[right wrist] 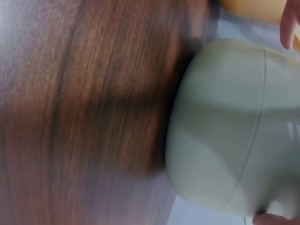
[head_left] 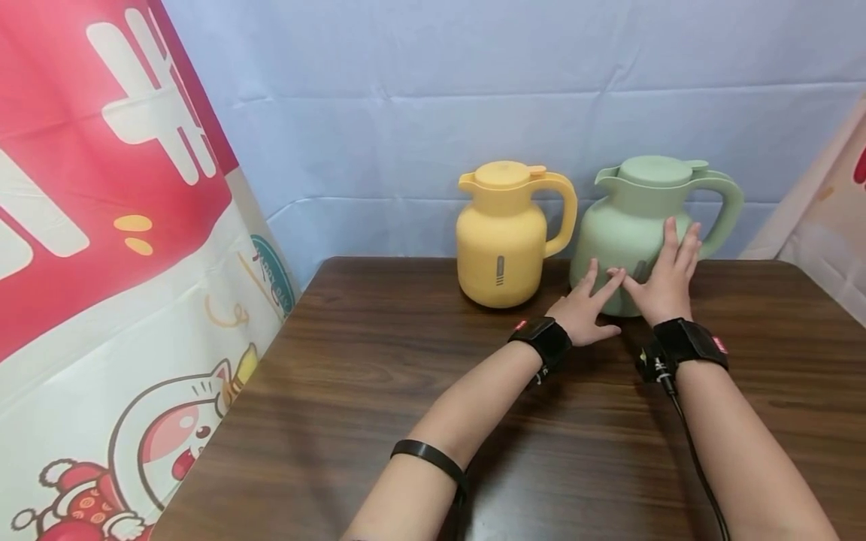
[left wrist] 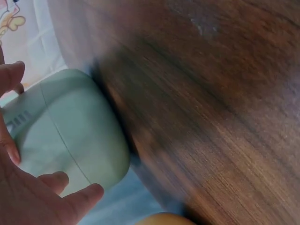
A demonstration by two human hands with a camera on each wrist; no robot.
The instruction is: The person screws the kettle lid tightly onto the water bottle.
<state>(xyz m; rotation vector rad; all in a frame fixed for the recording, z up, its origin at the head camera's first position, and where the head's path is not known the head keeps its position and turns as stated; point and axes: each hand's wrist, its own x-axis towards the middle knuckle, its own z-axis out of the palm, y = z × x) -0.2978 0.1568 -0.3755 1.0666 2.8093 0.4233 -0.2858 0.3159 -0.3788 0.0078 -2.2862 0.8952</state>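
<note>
A pale green jug (head_left: pixel 629 207) with a lid, spout and side handle stands upright near the table's back edge. My left hand (head_left: pixel 582 314) is at its lower left front, fingers spread and fairly straight. My right hand (head_left: pixel 664 291) lies along the jug's right front near the handle, its fingers extended. In the right wrist view, a fingertip (right wrist: pixel 269 219) meets the side of the green jug (right wrist: pixel 215 126). The left wrist view has my left hand (left wrist: pixel 37 197) beside the jug's body (left wrist: pixel 84 126); firm contact there is hard to tell.
A yellow jug (head_left: pixel 501 248) of similar shape stands just left, its handle close to the green one. The brown wooden table (head_left: pixel 352 361) ends right behind both jugs. A pale blue cloth (head_left: pixel 379 135) hangs behind, and a printed cloth (head_left: pixel 183 315) hangs at left.
</note>
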